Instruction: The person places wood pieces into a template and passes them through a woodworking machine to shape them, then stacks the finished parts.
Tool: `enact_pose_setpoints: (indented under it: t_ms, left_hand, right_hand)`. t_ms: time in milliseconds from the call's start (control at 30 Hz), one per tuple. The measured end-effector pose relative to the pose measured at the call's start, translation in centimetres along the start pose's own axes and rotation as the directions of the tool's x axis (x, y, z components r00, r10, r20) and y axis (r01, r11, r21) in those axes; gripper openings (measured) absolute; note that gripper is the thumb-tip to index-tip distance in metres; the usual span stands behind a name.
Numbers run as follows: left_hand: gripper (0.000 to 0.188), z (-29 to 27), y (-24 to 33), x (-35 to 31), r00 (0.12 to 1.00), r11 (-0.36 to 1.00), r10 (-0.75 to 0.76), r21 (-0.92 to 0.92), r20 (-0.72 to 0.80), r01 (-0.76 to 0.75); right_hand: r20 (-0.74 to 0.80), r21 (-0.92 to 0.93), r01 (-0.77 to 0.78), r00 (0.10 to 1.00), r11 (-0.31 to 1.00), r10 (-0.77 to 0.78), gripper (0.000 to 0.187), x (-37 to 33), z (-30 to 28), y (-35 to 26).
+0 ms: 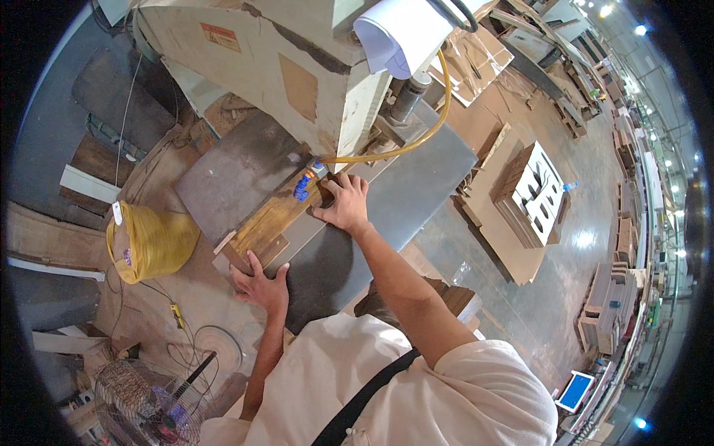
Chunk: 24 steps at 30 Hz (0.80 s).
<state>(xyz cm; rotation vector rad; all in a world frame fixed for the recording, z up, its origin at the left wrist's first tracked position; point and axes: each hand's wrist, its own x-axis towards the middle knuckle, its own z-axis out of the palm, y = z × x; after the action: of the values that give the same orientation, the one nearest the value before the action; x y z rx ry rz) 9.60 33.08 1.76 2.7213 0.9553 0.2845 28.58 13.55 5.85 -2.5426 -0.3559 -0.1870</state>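
Note:
My left hand (262, 288) is at the near left end of a wooden guide (260, 230) on the machine table. Its fingers are spread, the index fingertip touches a light wooden block (269, 250) there, and the thumb points up over the dark table top (320, 279). Farther along the guide, my right hand (346, 204) curls its fingers and thumb around a dark spot by the guide's edge; what they grip is mostly hidden. Just left of the right hand, a blue jointed nozzle (302, 186) with an orange ring points down at the guide.
A large cream machine body (260, 63) overhangs the table, with a yellow hose (416, 143) looping from it. Left stands a yellow sack (155, 241); a wire-caged fan (145, 401) is at lower left. Stacked boards (524, 197) with a white top sheet lie on the right floor.

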Motion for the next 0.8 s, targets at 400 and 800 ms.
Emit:
enact_pose_setpoints:
  t_ms: [400, 800]
  left_hand:
    - [0.103, -0.4, 1.1, 0.1, 0.999, 0.999, 0.019, 0.042, 0.027, -0.020]
    - [0.101, -0.2, 2.2, 0.1, 1.000, 1.000, 0.004, -0.028, 0.028, -0.003]
  right_hand:
    - [-0.001, -0.009, 0.005, 1.000, 1.000, -0.005, 0.065, 0.3, -0.4, 0.7]
    - [0.014, -0.043, 0.021, 1.000, 0.999, -0.020, 0.065, 0.8, -0.6, 1.7]
